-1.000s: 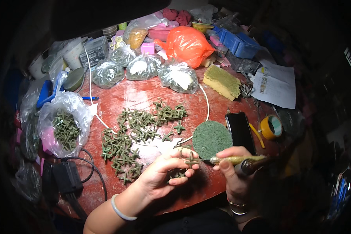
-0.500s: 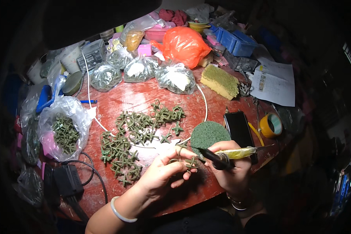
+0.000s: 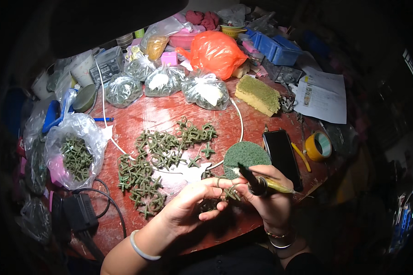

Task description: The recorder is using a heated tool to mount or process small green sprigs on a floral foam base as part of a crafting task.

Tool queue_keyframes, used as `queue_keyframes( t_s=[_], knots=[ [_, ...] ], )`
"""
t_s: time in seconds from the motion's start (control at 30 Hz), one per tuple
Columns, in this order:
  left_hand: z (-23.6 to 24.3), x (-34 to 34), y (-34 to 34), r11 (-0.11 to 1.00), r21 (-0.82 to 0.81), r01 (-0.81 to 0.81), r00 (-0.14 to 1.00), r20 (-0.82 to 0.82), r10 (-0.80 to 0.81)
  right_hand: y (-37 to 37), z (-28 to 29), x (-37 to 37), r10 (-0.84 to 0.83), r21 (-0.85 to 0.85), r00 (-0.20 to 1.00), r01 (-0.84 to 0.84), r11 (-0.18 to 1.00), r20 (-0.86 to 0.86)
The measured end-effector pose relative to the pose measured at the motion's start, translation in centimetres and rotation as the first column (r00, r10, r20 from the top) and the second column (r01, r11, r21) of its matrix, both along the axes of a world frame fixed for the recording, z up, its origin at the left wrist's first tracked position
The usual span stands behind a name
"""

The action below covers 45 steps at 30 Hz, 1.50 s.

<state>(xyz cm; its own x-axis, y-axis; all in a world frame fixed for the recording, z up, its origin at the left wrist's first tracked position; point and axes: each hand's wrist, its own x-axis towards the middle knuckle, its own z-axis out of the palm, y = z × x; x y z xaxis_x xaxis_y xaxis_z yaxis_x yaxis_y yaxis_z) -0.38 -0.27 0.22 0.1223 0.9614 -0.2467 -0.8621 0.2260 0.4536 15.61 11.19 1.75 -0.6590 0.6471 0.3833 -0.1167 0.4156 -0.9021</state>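
My left hand (image 3: 192, 206) pinches a small olive-green cross-and-ring piece (image 3: 231, 193) at the fingertips, its other fingers loosely curled. My right hand (image 3: 273, 208) is closed around a dark pen-like tool (image 3: 252, 178) and a slender yellow-green tool (image 3: 279, 185); its thumb is beside the piece. The tools' working ends are too small to make out clearly. Just beyond my hands lies a round green pad (image 3: 245, 153). A heap of similar green pieces (image 3: 172, 146) spreads to the left, and an open plastic bag (image 3: 55, 146) holds more of them.
Cables (image 3: 103, 197) and a black box (image 3: 78, 211) lie at left. Tied bags (image 3: 124, 91), an orange-red bag (image 3: 218, 52), a yellow sponge (image 3: 257, 98) and blue bin (image 3: 275, 48) line the back. At right are a phone (image 3: 282, 160), tape roll (image 3: 319, 145) and paper (image 3: 321, 96).
My right hand has shifted left and turned, bringing the dark tool over the pad's lower part, close to the piece. My left fingers and the piece have moved slightly.
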Motion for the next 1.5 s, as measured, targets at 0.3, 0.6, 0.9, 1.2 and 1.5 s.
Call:
queue_keyframes(
  t_s=[0.3, 0.6, 0.9, 1.2, 1.5],
  knots=[
    [-0.4, -0.1, 0.0, 1.000, 0.001, -0.003, 0.994, -0.112, 0.003, 0.2, 0.6, 0.3, -0.116, -0.164, 0.987, 0.096, 0.982, -0.113],
    [-0.4, -0.3, -0.3, 0.998, -0.059, 0.026, 1.000, 0.004, -0.025, 1.1, 2.2, 0.9, 0.105, -0.250, 0.993, -0.090, 0.964, 0.049],
    [0.1, -0.5, -0.3, 0.997, -0.075, -0.014, 0.998, -0.057, 0.009, 1.0, 2.1, 1.7, 0.094, -0.512, 0.995, -0.097, 0.853, -0.032],
    [0.4, -0.2, 0.0, 0.996, -0.048, -0.078, 0.992, -0.099, 0.073, 0.7, 1.9, 1.8, 0.081, -0.471, 0.997, -0.072, 0.879, -0.002],
    [0.2, 0.9, 0.3, 0.980, 0.080, -0.184, 0.697, -0.692, 0.187, 0.2, 1.1, 2.2, -0.053, -0.281, 0.995, 0.026, 0.959, -0.090]
  ],
)
